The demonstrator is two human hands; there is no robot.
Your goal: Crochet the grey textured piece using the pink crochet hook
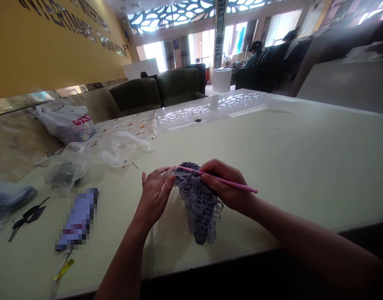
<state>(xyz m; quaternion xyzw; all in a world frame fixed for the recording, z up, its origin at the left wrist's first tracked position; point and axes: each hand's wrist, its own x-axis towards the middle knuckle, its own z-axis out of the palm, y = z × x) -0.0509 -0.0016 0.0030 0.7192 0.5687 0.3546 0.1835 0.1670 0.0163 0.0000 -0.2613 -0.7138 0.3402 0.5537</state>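
A pink crochet hook [238, 185] lies slantwise in my right hand [225, 183], whose fingers are closed round it. Its tip points left, over the top of a grey-blue crocheted piece [199, 208] with sheer ribbon loops on its surface. The fingers of my right hand also touch the piece's upper right edge. At the upper left edge, my left hand [156, 191] pinches a thin translucent ribbon [182, 173] that runs toward the hook. The piece hangs down to the tabletop, narrowing at its lower end.
On the pale table [291, 166] at left are black-handled scissors [30, 214], a blurred-out blue item [78, 218], a yellow tag [63, 269] and clear plastic bags [116, 148]. A white carrier bag [66, 123] stands farther back. Green chairs [178, 85] and people sit beyond.
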